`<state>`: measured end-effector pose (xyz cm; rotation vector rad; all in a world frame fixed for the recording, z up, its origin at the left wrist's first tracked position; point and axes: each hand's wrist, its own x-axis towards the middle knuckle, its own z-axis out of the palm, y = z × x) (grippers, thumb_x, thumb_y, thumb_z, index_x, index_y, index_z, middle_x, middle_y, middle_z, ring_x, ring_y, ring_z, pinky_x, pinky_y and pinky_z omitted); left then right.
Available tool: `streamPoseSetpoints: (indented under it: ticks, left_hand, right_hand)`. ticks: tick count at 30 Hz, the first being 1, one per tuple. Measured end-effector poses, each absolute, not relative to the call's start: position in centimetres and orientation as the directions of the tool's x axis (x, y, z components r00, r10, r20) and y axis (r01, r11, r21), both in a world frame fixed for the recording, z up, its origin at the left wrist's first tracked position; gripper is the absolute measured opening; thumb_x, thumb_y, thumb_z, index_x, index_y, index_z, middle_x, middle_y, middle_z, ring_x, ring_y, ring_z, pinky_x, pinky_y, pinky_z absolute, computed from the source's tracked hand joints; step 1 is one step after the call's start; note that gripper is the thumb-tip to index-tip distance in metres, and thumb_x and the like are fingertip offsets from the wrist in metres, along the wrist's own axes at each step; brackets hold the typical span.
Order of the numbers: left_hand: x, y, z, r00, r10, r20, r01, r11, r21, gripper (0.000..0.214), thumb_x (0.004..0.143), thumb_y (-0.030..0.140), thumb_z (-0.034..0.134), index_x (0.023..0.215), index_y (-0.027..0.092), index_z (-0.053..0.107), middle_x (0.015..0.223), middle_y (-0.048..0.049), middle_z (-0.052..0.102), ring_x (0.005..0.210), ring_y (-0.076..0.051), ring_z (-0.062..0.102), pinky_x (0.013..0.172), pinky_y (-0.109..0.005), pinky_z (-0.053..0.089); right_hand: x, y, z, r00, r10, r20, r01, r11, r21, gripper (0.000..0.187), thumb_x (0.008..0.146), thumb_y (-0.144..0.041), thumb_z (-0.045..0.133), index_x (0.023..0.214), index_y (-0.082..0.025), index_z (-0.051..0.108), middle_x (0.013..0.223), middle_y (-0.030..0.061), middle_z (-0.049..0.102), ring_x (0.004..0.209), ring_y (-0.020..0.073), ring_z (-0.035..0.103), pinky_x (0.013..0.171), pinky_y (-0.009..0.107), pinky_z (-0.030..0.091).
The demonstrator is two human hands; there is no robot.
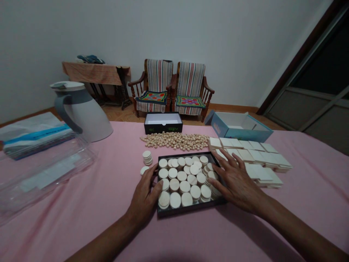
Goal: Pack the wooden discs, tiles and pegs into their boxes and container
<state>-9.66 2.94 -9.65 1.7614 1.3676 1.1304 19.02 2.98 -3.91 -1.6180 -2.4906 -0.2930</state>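
So the black-rimmed tray (188, 210) is parked just about mid-frame, a bit below center, and it's pretty much packed with stacks of pale round discs (181, 176); over at its right end the stacks are kind of jumbled. Its left edge is flanked by the left hand (145, 196), thumb hooked over toward the discs, fingers straightish along the side; whether the wall is actually being pinched can't be told. The right end is covered by the right hand (236, 185), fingers loosely spread, nothing clearly gripped. A small disc stack (147, 157) is left just outside the tray's upper-left corner. Behind the tray, small wooden pieces (177, 140) are heaped in front of a black box (163, 127). Square tiles (255, 156) are piled at center right, below a blue box (240, 127). A jug (88, 116) and clear plastic packaging (51, 174) can be seen at left.
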Motion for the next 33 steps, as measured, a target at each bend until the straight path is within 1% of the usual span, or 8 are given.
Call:
streamPoseSetpoints:
  ticks: [5, 12, 17, 20, 24, 33]
  left_hand:
    - [-9.6, 2.9, -9.3, 0.098, 0.963, 0.250, 0.433, -0.267, 0.861, 0.053, 0.086, 0.038, 0.045, 0.136, 0.019, 0.039, 0.137, -0.0117, 0.044, 0.125, -0.028, 0.042, 0.103, -0.047, 0.035]
    - [-9.6, 2.9, -9.4, 0.096, 0.965, 0.242, 0.435, -0.260, 0.862, 0.053, 0.086, 0.038, 0.045, 0.135, 0.019, 0.039, 0.138, -0.0111, 0.044, 0.125, -0.027, 0.043, 0.102, -0.043, 0.036]
    - [-9.6, 3.0, -9.4, 0.098, 0.965, 0.244, 0.439, -0.262, 0.860, 0.053, 0.087, 0.039, 0.044, 0.136, 0.019, 0.038, 0.137, -0.0116, 0.045, 0.124, -0.027, 0.043, 0.102, -0.045, 0.035]
    - [-9.5, 3.0, -9.4, 0.097, 0.966, 0.240, 0.437, -0.258, 0.862, 0.053, 0.087, 0.039, 0.044, 0.136, 0.019, 0.038, 0.137, -0.0110, 0.044, 0.124, -0.027, 0.042, 0.102, -0.045, 0.036]
    - [-9.6, 3.0, -9.6, 0.099, 0.966, 0.238, 0.442, -0.257, 0.860, 0.053, 0.087, 0.040, 0.044, 0.136, 0.019, 0.037, 0.137, -0.0108, 0.044, 0.125, -0.026, 0.042, 0.102, -0.045, 0.036]
    - [-9.7, 3.0, -9.7, 0.101, 0.964, 0.245, 0.440, -0.264, 0.858, 0.053, 0.088, 0.039, 0.044, 0.136, 0.020, 0.037, 0.138, -0.0107, 0.043, 0.126, -0.027, 0.041, 0.104, -0.047, 0.034]
  right_hand:
    - [19.0, 3.0, -4.1, -0.406, 0.885, 0.229, 0.913, 0.401, 0.069, 0.047, 0.089, -0.051, 0.036, 0.114, -0.020, 0.061, 0.147, 0.0106, 0.031, 0.136, 0.0330, 0.019, 0.107, 0.055, 0.017]
    - [18.6, 3.0, -3.7, -0.417, 0.885, 0.210, 0.908, 0.414, 0.059, 0.048, 0.089, -0.051, 0.037, 0.115, -0.019, 0.060, 0.146, 0.0113, 0.033, 0.138, 0.0306, 0.014, 0.108, 0.054, 0.016]
    - [18.5, 3.0, -3.8, -0.416, 0.884, 0.213, 0.908, 0.416, 0.049, 0.049, 0.088, -0.052, 0.038, 0.114, -0.018, 0.060, 0.145, 0.0122, 0.034, 0.138, 0.0304, 0.016, 0.108, 0.054, 0.016]
    - [18.6, 3.1, -3.6, -0.380, 0.897, 0.228, 0.924, 0.380, 0.043, 0.050, 0.086, -0.055, 0.039, 0.108, -0.016, 0.062, 0.147, 0.0129, 0.031, 0.137, 0.0310, 0.018, 0.108, 0.053, 0.016]
    - [18.6, 3.7, -3.2, -0.358, 0.906, 0.226, 0.933, 0.355, 0.058, 0.050, 0.084, -0.058, 0.041, 0.094, -0.016, 0.066, 0.148, 0.0121, 0.029, 0.138, 0.0325, 0.014, 0.109, 0.053, 0.013]
    - [18.4, 5.8, -3.7, -0.404, 0.903, 0.149, 0.915, 0.396, 0.077, 0.059, 0.083, -0.063, 0.037, 0.084, -0.012, 0.067, 0.148, 0.0163, 0.027, 0.138, 0.0333, 0.012, 0.110, 0.052, 0.008]
